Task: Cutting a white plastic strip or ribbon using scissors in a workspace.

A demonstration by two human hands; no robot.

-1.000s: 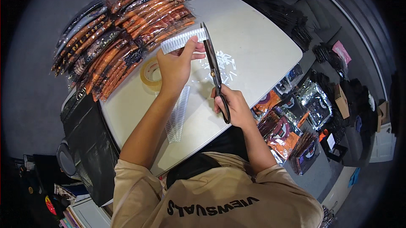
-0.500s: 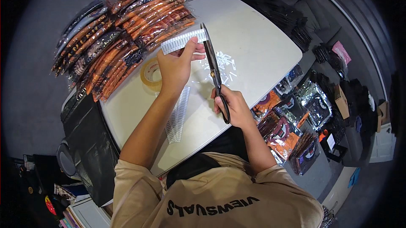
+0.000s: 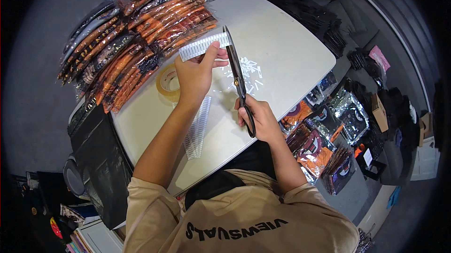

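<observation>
My left hand [image 3: 197, 75] holds a long white ridged strip [image 3: 203, 46] above the white table [image 3: 282, 46], its right end meeting the blades. My right hand [image 3: 259, 120] grips the black handles of large black scissors [image 3: 237, 78], whose blades point away from me toward the strip's end. Several small white cut pieces [image 3: 249, 72] lie on the table just right of the blades. Another white ridged strip [image 3: 197, 128] lies flat on the table under my left forearm.
A roll of tan tape [image 3: 167, 83] sits left of my left hand. Stacks of orange-and-black bagged items [image 3: 136, 32] fill the table's far left. More bagged items [image 3: 324, 135] lie on the floor to the right. A black bag [image 3: 101, 159] hangs at the table's left edge.
</observation>
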